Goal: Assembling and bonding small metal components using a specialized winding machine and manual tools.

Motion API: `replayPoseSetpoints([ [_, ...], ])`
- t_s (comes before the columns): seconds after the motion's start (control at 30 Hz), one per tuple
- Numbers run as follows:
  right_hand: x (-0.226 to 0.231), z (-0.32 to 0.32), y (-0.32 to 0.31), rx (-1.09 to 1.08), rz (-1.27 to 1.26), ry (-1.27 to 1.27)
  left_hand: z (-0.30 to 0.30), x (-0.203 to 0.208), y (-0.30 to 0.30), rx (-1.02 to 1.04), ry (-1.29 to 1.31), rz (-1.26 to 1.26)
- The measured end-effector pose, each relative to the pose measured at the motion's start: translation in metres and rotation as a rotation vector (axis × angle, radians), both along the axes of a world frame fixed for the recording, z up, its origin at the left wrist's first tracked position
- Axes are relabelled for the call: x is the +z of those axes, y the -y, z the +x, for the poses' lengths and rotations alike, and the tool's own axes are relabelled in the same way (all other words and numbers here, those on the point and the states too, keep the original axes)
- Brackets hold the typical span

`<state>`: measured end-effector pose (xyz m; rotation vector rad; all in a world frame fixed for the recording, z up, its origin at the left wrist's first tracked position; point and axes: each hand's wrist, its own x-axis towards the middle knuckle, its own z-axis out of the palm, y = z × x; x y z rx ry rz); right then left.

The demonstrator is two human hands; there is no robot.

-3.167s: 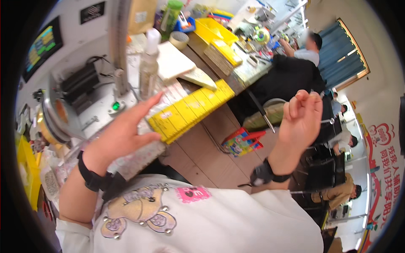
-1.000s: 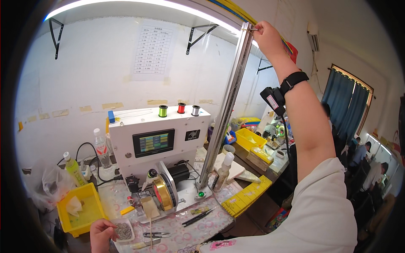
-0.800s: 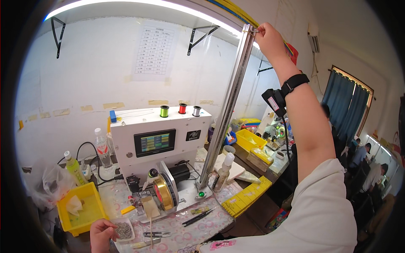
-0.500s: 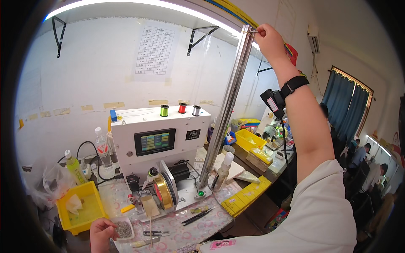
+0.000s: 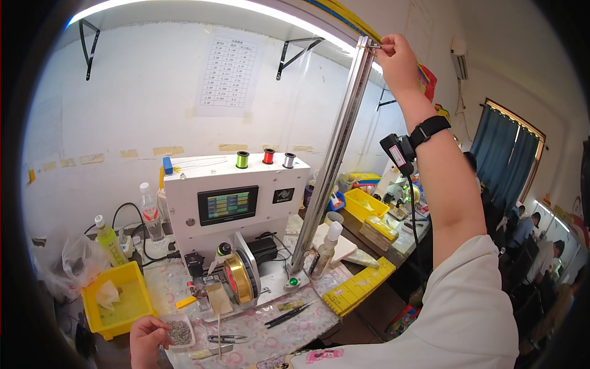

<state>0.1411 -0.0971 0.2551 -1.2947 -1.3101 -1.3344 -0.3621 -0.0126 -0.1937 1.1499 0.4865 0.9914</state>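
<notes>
My right hand (image 5: 397, 56) is raised high to the top of an upright metal rail (image 5: 335, 147). Its thumb and fingers pinch a small metal pin (image 5: 374, 47) that sticks out of the rail's top. Low on the left, my left hand (image 5: 148, 339) has its thumb and forefinger pressed together; what they hold, if anything, is too small to make out. Right beside it is a small white dish (image 5: 193, 335) filled with tiny grey metal pieces (image 5: 179, 333). The rail rises from the right side of a white winding machine (image 5: 178, 203) with a gold spool (image 5: 235, 277) on its front.
Three thread spools, green (image 5: 242, 160), red (image 5: 268, 156) and silver (image 5: 288, 160), stand on the machine. A yellow tray (image 5: 126, 301) and bottles (image 5: 109, 243) are at left. Thread snips (image 5: 227, 339) and black tweezers (image 5: 287, 315) lie in front. A yellow ruled board (image 5: 359, 286) lies at right.
The whole view has shifted slightly. My right hand stays pinched at the rail's top and my left hand stays beside the dish.
</notes>
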Motion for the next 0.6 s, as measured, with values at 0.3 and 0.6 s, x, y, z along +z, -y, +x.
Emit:
replayPoseSetpoints([
  [0.3, -0.005, -0.004, -0.002, -0.059, 0.041, 0.027, 0.004, 0.034, 0.016, -0.055, -0.167, -0.049],
  [0.6, -0.027, -0.001, 0.011, 0.399, -0.017, -0.487, -0.003, 0.021, 0.010, -0.028, -0.078, -0.007],
])
